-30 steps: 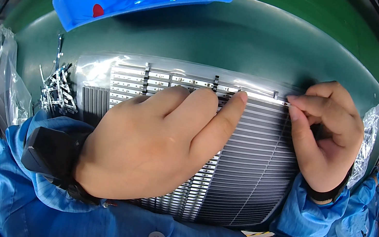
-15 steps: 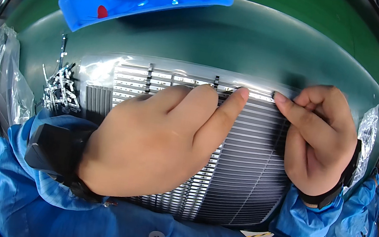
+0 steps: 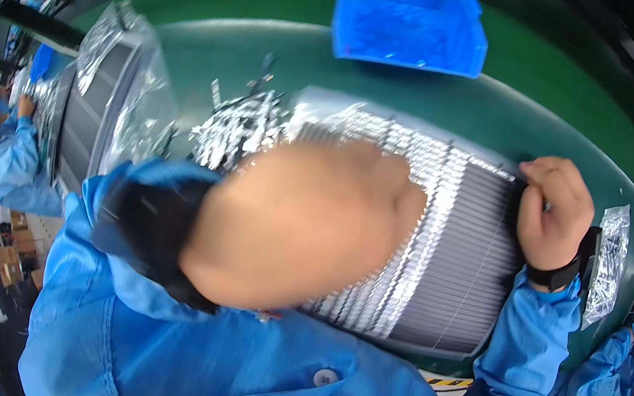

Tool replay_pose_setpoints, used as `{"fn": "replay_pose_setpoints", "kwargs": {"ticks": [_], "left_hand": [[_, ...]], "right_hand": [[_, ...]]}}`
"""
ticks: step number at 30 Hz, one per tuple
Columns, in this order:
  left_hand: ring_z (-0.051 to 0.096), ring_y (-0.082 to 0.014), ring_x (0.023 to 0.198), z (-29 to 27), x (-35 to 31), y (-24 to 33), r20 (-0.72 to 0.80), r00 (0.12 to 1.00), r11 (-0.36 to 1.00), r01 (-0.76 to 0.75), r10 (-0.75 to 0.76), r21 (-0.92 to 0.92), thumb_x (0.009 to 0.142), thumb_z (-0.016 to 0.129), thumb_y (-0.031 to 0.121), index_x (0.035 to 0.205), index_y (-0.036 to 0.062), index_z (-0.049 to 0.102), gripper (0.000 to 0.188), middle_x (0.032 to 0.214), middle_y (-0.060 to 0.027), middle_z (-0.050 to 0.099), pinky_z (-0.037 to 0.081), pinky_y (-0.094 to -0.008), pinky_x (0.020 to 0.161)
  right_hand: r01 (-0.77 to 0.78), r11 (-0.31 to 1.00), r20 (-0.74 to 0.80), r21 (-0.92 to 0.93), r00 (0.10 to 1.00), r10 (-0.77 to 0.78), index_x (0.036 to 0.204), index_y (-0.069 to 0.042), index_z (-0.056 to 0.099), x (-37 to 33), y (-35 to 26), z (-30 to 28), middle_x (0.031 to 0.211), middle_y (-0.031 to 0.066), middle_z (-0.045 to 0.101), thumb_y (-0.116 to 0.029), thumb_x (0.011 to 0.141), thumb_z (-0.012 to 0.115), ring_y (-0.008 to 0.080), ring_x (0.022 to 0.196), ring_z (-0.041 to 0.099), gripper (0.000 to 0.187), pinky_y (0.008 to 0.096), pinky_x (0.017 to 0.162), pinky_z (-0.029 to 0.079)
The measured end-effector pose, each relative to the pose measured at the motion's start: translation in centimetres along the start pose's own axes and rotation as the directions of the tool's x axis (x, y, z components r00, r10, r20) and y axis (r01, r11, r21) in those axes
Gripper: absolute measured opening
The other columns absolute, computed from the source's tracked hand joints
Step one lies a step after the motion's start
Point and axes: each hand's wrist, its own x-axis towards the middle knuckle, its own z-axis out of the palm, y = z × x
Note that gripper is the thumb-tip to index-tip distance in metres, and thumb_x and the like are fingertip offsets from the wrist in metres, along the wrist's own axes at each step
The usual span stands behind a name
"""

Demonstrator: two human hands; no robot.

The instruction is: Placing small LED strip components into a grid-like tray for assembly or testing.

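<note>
A dark grey slotted tray (image 3: 472, 254) lies in front of me, with rows of shiny metal strips (image 3: 394, 283) set across its left and middle part. My left hand (image 3: 309, 225) hovers over the tray's left side, palm down and smeared by motion, so its fingers and anything in them cannot be made out. At the tray's far right corner is my right hand (image 3: 559, 210), its fingers curled in and their tips by the end of the top row. Whether it pinches anything is hidden. Left of the tray lies a heap of small loose metal strips (image 3: 238, 125).
A blue bin (image 3: 404, 57) stands beyond the tray on the green table (image 3: 216, 48). Clear plastic wrap (image 3: 147, 103) covers another grey tray at left. A plastic packet (image 3: 608, 266) lies at right. People in blue work at both sides (image 3: 11, 160).
My view has swung left, so bin and tray appear further right. My left hand has left the top row and moved left over the tray. My right hand stays by the far right corner.
</note>
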Motion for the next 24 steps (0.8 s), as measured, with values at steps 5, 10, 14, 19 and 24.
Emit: {"fn": "replay_pose_setpoints", "kwargs": {"ticks": [5, 10, 14, 19, 24], "left_hand": [[0.067, -0.0332, 0.076, -2.9, -3.3, -7.2, -0.043, 0.971, 0.971, 0.234, -0.236, -0.044, 0.082, 0.075, 0.007, 0.087, 0.0062, 0.063, 0.012, 0.083, -0.0109, 0.067, 0.052, -0.0412, 0.066], [0.068, -0.034, 0.092, -0.3, -10.4, -5.8, 0.124, 0.952, 0.921, 0.301, -0.278, -0.248, 0.081, 0.08, 0.02, 0.097, 0.0074, 0.072, 0.022, 0.091, -0.0099, 0.069, 0.055, -0.0435, 0.079], [0.064, -0.0319, 0.098, 1.9, -12.0, -3.4, 0.088, 0.965, 0.884, 0.261, -0.246, -0.388, 0.083, 0.078, 0.017, 0.101, 0.0074, 0.068, 0.022, 0.102, -0.0081, 0.064, 0.053, -0.0415, 0.083], [0.064, -0.0307, 0.095, 3.6, -11.7, -3.1, 0.085, 0.968, 0.9, 0.25, -0.236, -0.357, 0.085, 0.074, 0.012, 0.093, 0.0069, 0.063, 0.014, 0.1, -0.0084, 0.064, 0.052, -0.042, 0.082], [0.068, -0.0312, 0.077, 1.9, -8.8, -3.2, 0.044, 0.967, 0.77, 0.226, -0.249, -0.597, 0.088, 0.072, 0.008, 0.098, 0.0054, 0.065, 0.012, 0.084, -0.0099, 0.067, 0.054, -0.0397, 0.068]], "right_hand": [[-0.075, 0.997, -0.05, 0.0, 0.996, 0.075, 0.093, 0.005, 0.071, -0.5, -0.7, -0.7, 0.09, 0.0176, 0.069, 0.015, 0.079, 0.057, 0.0295, 0.08, 0.069, 0.022, 0.0339, 0.072, 0.054], [-0.02, 0.988, 0.038, 0.154, 0.999, 0.014, 0.094, 0.006, 0.071, 2.5, -5.9, -2.5, 0.091, 0.0159, 0.069, 0.014, 0.08, 0.056, 0.0223, 0.081, 0.066, 0.023, 0.0293, 0.074, 0.051], [-0.193, 0.782, 0.166, 0.592, 0.979, 0.115, 0.095, 0.007, 0.073, 3.6, -11.4, -2.2, 0.096, 0.0138, 0.069, 0.013, 0.084, 0.051, 0.0137, 0.081, 0.061, 0.025, 0.0255, 0.073, 0.048], [-0.288, 0.503, 0.254, 0.815, 0.958, 0.135, 0.097, 0.006, 0.074, 3.8, -14.9, 1.8, 0.098, 0.0127, 0.07, 0.015, 0.084, 0.053, 0.0144, 0.082, 0.063, 0.026, 0.0252, 0.075, 0.05], [-0.45, 0.451, 0.338, 0.771, 0.889, 0.31, 0.115, 0.004, 0.07, 1.5, -15.0, 6.4, 0.101, 0.0096, 0.072, 0.001, 0.098, 0.064, 0.0105, 0.087, 0.066, 0.018, 0.0242, 0.079, 0.054]]}}
